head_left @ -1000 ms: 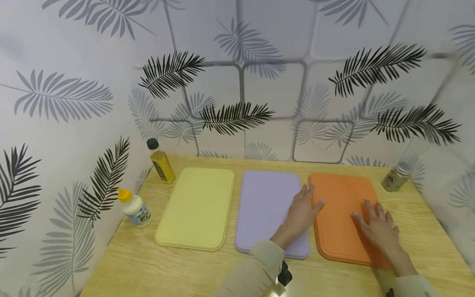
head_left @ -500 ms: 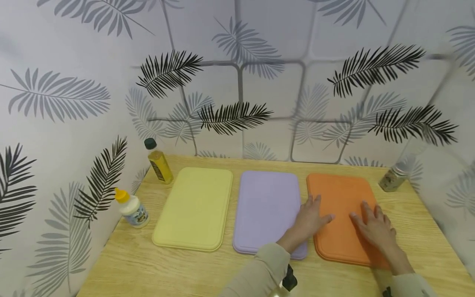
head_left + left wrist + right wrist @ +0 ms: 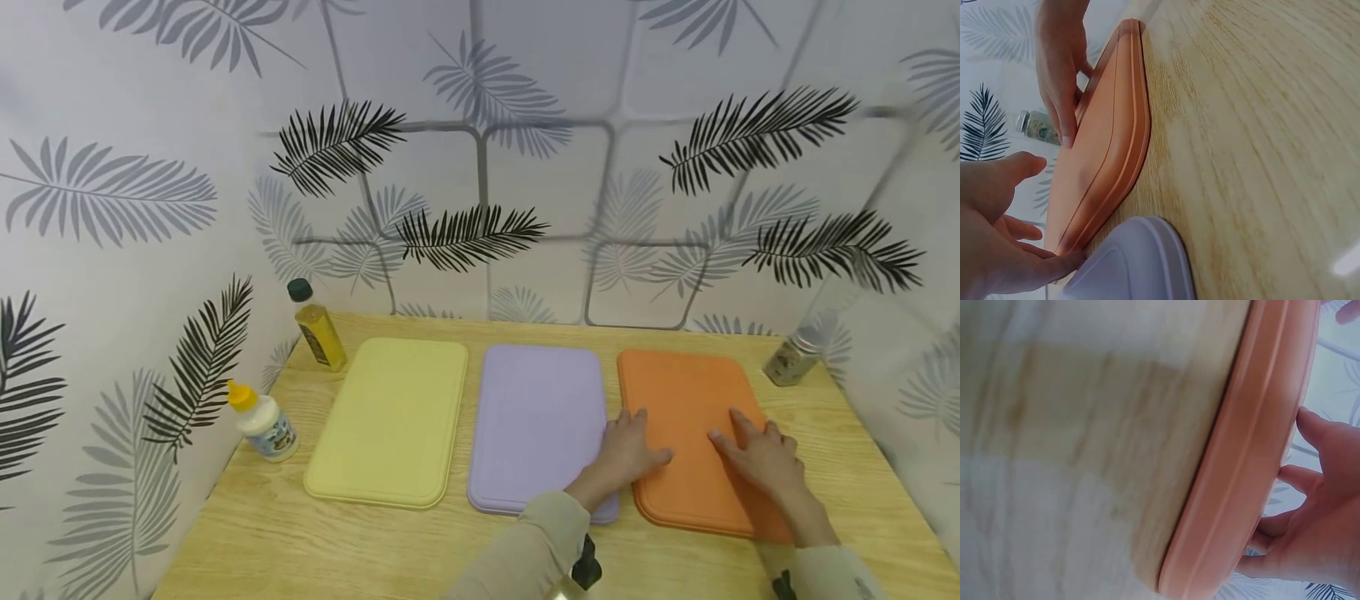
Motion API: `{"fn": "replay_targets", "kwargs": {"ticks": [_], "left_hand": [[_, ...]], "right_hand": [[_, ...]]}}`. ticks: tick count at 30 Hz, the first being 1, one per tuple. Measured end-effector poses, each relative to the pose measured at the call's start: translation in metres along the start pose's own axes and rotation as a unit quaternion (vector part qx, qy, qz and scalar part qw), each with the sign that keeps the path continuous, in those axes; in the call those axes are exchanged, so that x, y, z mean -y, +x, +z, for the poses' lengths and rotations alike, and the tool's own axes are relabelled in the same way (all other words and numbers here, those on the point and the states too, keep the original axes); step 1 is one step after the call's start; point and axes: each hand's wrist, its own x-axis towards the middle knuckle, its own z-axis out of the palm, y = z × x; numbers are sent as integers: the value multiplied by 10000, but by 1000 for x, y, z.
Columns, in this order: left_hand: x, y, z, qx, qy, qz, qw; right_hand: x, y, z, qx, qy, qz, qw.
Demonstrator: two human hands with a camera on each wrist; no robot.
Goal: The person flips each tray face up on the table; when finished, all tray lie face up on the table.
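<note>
An orange flat slab (image 3: 690, 392) with rounded corners and a grooved border lies on the wooden table; it looks like a lid or a board. My left hand (image 3: 626, 450) is over its left edge, fingers spread and thumb apart. In the left wrist view, this hand's fingertips (image 3: 1072, 261) reach the slab's side, close to the purple slab (image 3: 1104, 275). The right hand (image 3: 768, 462) rests its fingertips on the orange top toward the right side. Seen from the right wrist, its thumb and fingers (image 3: 1300, 478) touch the slab's upper edge.
A yellow slab (image 3: 390, 421) of the same shape lies farther left. An oil bottle (image 3: 321, 333) and a white bottle with a yellow cap (image 3: 270, 429) stand along the left side. A glass jar (image 3: 795, 357) stands at the back right, near the patterned wall (image 3: 540, 275).
The left hand has slid toward me along the orange slab's left edge. The right hand stays almost in place on the slab. The head view has shifted slightly.
</note>
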Motion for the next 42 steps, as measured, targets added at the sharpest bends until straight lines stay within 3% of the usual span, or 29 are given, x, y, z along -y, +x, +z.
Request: {"fn": "replay_targets", "kwargs": {"ticks": [7, 10, 14, 19, 23, 27, 31, 34, 36, 42], "left_hand": [[0, -2, -4, -43, 104, 51, 9999], [-3, -5, -6, 57, 72, 83, 9999], [-5, -7, -3, 85, 396, 153, 9991], [-3, -4, 2, -70, 947, 137, 9954], [1, 0, 6, -136, 1177, 278, 9926], [2, 2, 7, -157, 1288, 379, 9908], [2, 3, 6, -228, 1449, 406, 9884], [2, 4, 5, -254, 1515, 425, 9872], [2, 5, 4, -259, 1495, 448, 9874], [-1, 5, 5, -276, 1486, 409, 9877]], "right_hand": [[3, -1, -2, 55, 58, -44, 10000], [2, -1, 0, -121, -69, -51, 9999], [0, -1, 1, -363, -146, -64, 9992], [2, 0, -4, -563, 210, -64, 9982], [3, 1, -15, -729, 1005, 219, 9920], [-2, 2, -32, -323, 2193, 728, 9724], [-14, 5, -50, 353, 3359, 1145, 9342], [-21, 7, -57, 677, 3848, 1170, 9131], [-24, 8, -60, 768, 3871, 1096, 9123], [-33, 12, -72, 792, 3439, 888, 9315]]}}
